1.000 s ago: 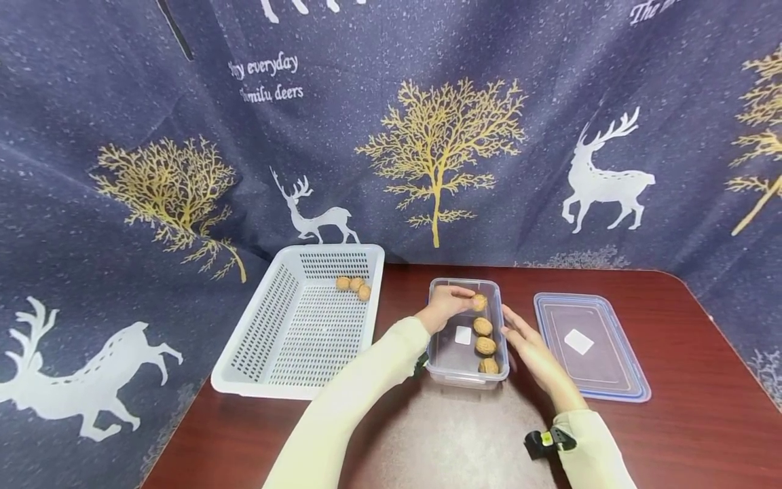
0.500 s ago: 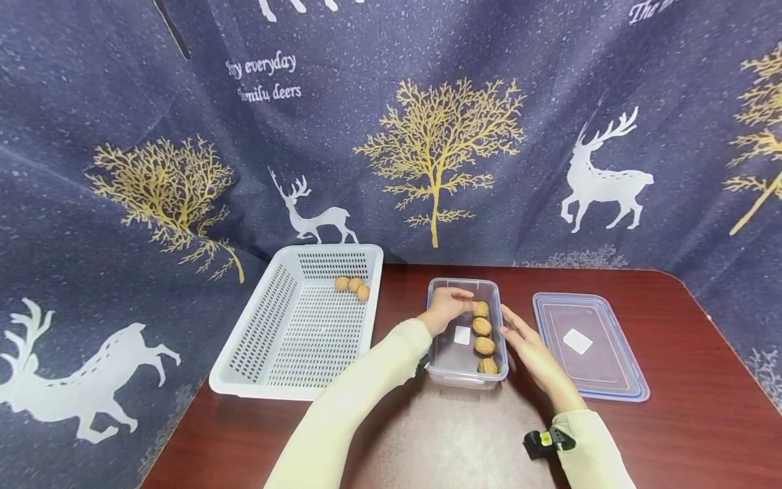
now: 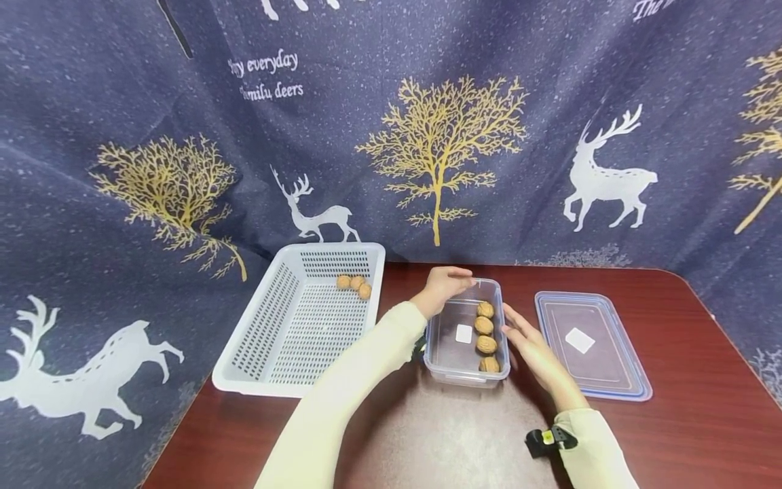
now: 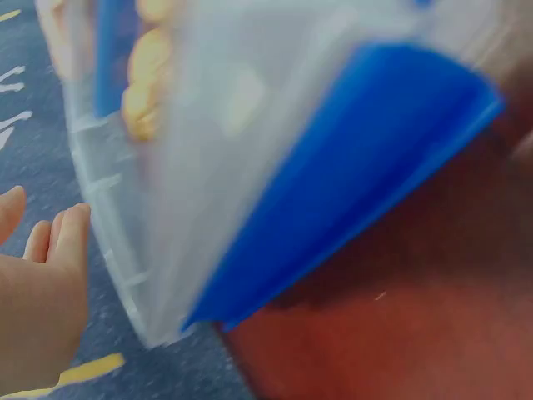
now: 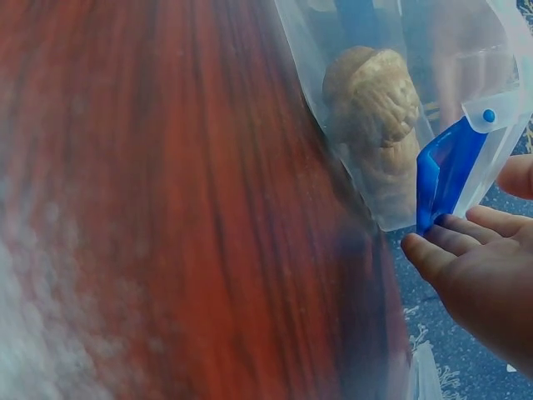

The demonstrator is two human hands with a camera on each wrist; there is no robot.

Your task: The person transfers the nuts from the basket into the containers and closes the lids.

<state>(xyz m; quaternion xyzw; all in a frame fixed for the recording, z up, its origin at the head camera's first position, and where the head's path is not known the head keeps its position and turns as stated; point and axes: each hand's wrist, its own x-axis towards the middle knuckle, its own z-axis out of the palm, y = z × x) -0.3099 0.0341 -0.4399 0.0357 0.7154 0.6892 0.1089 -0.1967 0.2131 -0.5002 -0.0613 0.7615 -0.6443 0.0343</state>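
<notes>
Left hand (image 3: 442, 285) empty, right hand (image 3: 533, 345) unclenched, at opposite edges of half-bare plastic box (image 3: 467, 373)

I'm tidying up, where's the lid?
In the head view, the lid lies on the tabletop to the right of the clear box, beside the right hand.

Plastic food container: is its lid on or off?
Off: the blue-rimmed lid lies on the table, apart from the container holding walnuts.

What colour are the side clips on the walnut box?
Blue; the left clip shows best, in the left wrist view.
</notes>
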